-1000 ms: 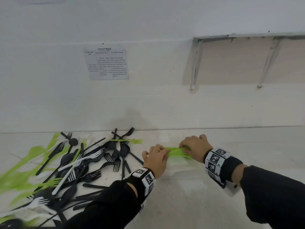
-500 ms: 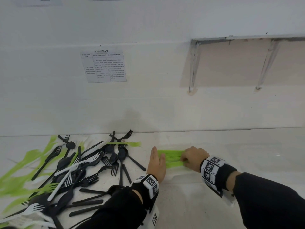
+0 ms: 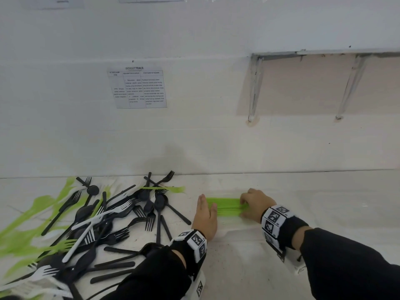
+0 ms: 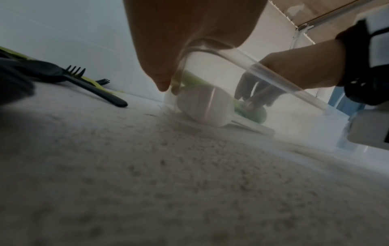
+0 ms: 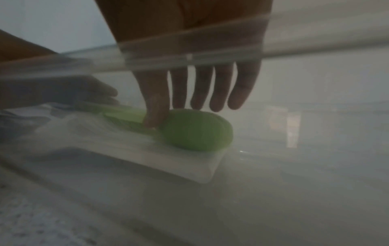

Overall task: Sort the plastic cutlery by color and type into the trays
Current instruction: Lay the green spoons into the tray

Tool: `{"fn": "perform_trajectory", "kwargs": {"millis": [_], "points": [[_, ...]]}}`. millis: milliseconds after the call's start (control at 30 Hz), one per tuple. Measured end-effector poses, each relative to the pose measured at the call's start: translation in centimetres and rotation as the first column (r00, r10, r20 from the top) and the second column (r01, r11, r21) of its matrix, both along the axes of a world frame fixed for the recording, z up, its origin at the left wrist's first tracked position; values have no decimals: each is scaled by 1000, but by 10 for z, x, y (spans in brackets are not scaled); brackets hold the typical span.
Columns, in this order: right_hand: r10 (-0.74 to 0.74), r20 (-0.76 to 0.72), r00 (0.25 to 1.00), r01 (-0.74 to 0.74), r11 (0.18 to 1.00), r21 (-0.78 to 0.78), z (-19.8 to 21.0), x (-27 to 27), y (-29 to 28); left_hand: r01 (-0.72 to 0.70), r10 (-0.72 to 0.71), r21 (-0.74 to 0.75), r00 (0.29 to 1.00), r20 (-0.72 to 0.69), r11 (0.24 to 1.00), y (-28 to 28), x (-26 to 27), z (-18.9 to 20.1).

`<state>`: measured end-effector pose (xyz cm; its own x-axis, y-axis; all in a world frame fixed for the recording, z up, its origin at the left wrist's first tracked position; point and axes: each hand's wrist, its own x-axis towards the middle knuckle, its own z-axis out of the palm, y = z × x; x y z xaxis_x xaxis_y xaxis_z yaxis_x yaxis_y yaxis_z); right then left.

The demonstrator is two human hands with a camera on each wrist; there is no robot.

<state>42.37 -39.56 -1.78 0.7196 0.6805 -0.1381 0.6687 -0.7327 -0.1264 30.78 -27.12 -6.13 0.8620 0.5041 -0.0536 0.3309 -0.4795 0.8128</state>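
Observation:
A stack of green spoons [image 3: 225,206] lies flat inside a clear plastic tray [image 4: 273,73], handles to the left and bowls [image 5: 195,131] to the right. My left hand [image 3: 204,204] stands flat, fingers straight, its edge against the handle ends. Over the bowl end sits my right hand [image 3: 245,207]: the thumb [image 5: 152,119] presses the necks and the fingertips touch the tops of the bowls, pinching the stack. Through the tray wall, a white rounded piece [image 4: 204,106] shows beside the green spoons [image 4: 252,114].
A loose pile of black, white and green forks and spoons [image 3: 97,224] covers the counter to the left. One green fork [image 3: 164,189] lies at the pile's far edge. A wall rises straight behind, and the clear tray continues to the right [image 3: 324,213].
Both hands held the green stack a second ago. Since then the stack came down level, and my left hand let go and straightened against the handle ends.

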Motion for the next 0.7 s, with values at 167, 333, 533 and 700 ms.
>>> {"fn": "perform_trajectory", "kwargs": {"millis": [167, 333, 533, 700], "points": [[-70, -54, 996, 71, 997, 16, -4, 3, -2, 3, -3, -5, 1000, 5, 1000, 1, 0, 0], [-98, -161, 982, 119, 984, 131, -4, 7, -3, 3, -3, -15, 1000, 5, 1000, 0, 0, 0], [-99, -164, 982, 117, 987, 106, -1, 10, -11, 17, -17, -23, 1000, 8, 1000, 0, -2, 1], [-149, -163, 975, 176, 970, 167, -7, 3, -13, 14, -14, -25, 1000, 13, 1000, 1, -1, 1]]}}
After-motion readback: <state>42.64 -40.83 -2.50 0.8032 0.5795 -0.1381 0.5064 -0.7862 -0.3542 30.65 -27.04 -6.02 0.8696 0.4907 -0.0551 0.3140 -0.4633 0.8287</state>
